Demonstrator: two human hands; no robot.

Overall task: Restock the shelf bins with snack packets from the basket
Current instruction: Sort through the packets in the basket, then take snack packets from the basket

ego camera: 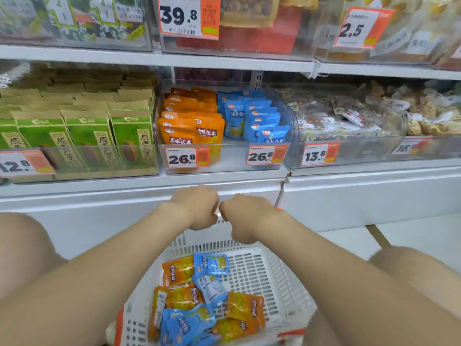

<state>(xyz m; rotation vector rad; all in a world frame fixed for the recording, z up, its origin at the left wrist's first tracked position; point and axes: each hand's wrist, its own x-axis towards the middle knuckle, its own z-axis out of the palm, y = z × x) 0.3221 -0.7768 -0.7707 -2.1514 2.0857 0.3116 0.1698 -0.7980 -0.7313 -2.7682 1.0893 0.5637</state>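
— While both hands are up by the far rim of the basket, where do the snack packets lie?

— The loose ones lie in the basket. Orange packets and blue packets are heaped together on its left side and toward its near end, overlapping one another. The right part of the slotted white floor is bare.

— And the hands themselves?

— The left hand and the right hand sit side by side, knuckles up, nearly touching, above the basket's far wall. The fingers of both are curled under. Whether they close on anything I cannot tell, because the palms are hidden.

— Which bin faces them?

— The clear bin straight ahead on the shelf. Its left half holds shelved orange packets standing in rows, and its right half holds shelved blue packets the same way. On the front wall a left price tag and a right price tag both read 26.8, one under each colour.

— What stands beside it?

— To its left are green boxes in rows. To its right is a bin of clear-wrapped snacks tagged 13.8. The left leg and the right leg, both bare, show at the edges of the view, with the basket between them.
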